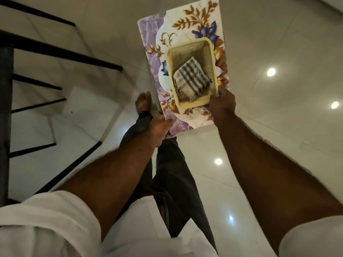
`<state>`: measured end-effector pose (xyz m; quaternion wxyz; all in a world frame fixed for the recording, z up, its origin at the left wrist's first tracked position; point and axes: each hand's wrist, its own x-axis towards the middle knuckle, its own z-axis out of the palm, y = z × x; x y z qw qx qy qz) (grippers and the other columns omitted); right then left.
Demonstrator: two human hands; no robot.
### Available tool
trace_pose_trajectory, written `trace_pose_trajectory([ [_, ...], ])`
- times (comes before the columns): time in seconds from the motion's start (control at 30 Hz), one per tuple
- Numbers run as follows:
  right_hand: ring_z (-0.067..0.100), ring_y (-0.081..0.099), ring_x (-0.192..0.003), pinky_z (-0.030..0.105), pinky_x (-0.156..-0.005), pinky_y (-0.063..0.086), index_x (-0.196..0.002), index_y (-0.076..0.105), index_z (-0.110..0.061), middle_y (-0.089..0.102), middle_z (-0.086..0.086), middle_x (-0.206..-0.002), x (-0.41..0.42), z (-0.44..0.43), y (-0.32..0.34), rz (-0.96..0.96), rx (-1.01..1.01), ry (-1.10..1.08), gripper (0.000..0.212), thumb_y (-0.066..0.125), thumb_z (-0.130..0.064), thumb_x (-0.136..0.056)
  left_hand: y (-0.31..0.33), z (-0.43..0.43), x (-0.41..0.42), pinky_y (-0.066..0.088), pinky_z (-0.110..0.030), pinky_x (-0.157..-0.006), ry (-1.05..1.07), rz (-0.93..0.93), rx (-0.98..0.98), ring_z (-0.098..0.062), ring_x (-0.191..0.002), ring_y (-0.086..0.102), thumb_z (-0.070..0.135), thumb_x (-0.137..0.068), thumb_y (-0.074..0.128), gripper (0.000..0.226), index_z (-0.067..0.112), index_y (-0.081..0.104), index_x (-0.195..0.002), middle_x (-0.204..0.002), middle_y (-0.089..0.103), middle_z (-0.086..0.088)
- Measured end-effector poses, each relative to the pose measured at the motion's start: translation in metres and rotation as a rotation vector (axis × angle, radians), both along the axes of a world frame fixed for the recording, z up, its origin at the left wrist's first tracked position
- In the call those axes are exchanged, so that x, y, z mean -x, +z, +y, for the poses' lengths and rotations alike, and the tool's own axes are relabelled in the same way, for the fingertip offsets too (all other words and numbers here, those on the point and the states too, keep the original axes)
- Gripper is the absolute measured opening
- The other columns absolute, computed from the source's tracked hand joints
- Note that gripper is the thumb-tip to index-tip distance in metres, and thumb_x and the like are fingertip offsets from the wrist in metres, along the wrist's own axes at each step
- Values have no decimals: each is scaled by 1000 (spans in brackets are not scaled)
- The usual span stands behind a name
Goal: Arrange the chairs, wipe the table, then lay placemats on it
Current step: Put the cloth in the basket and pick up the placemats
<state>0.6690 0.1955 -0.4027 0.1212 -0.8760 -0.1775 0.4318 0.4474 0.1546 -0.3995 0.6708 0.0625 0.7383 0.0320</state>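
I carry a stack of floral placemats, white and purple with gold leaves and blue flowers, held flat in front of me. On top sits a cream plastic basket with a folded checked cloth inside. My left hand grips the near left corner of the placemats, thumb on top. My right hand holds the near right side, fingers curled over the basket's near corner and the mats. No table or chairs are in view.
Glossy white floor tiles reflect ceiling lights. A staircase with white steps and black railings lies to the left. My bare foot and dark trousers show below the mats.
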Motion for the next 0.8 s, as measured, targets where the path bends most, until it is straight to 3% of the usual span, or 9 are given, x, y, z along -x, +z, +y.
trace_pose_trajectory([
  [0.07,28,79,-94,49,-82,70,-125,80,-22,81,1,-107,-4,-6,-9,48,6,-56,48,56,-25,-83,6,0,0,69,-42,-74,-60,8,-87,-25,-97,76,25,-110,69,5,21,71,-112,-114,74,-5],
  [0.17,28,80,-86,51,-77,70,-119,82,-23,81,1,-99,-9,-8,-2,48,8,-85,46,56,-22,-80,6,-1,10,70,-43,-72,-150,65,-165,-29,-88,81,27,-112,65,27,10,69,-133,-117,77,-14],
  [0.27,29,79,-89,49,-78,70,-117,80,-22,80,3,-105,-14,-7,13,25,-3,-78,39,57,-18,-86,9,3,25,70,-53,-75,-255,168,-186,-33,-76,83,30,-111,67,30,9,70,-132,-100,79,-13],
  [0.37,31,77,-94,48,-83,69,-114,80,-24,79,4,-106,-17,-2,27,-17,-23,-89,35,58,-18,-88,22,5,42,60,-27,-54,-337,195,-296,-13,-57,72,29,-111,66,32,11,68,-137,-107,75,-12],
  [0.43,29,78,-95,49,-83,69,-108,80,-25,79,2,-104,-21,1,30,7,-54,-114,32,59,-19,-85,36,7,58,52,-20,-48,-406,196,-375,-10,-59,66,29,-112,65,30,13,67,-138,-112,74,-11],
  [0.53,28,80,-88,51,-75,71,-97,81,-25,80,1,-97,-25,7,35,46,-112,-196,26,60,-18,-83,68,13,91,53,-25,-51,-438,206,-438,-16,-68,68,29,-112,63,20,17,72,-126,-109,76,-8],
  [0.67,29,80,-89,45,-72,71,-112,80,-9,79,11,-106,-17,21,66,128,-208,-381,26,61,2,-97,126,22,144,54,-25,-55,-456,309,-545,-17,-80,70,30,-113,62,14,24,73,-119,-109,74,-4],
  [0.8,34,79,-86,43,-69,71,-114,79,-3,77,17,-103,-6,27,78,160,-219,-444,32,57,9,-95,188,26,198,53,-32,-61,-438,452,-642,-21,-78,69,37,-114,58,15,30,71,-119,-100,74,-4],
])
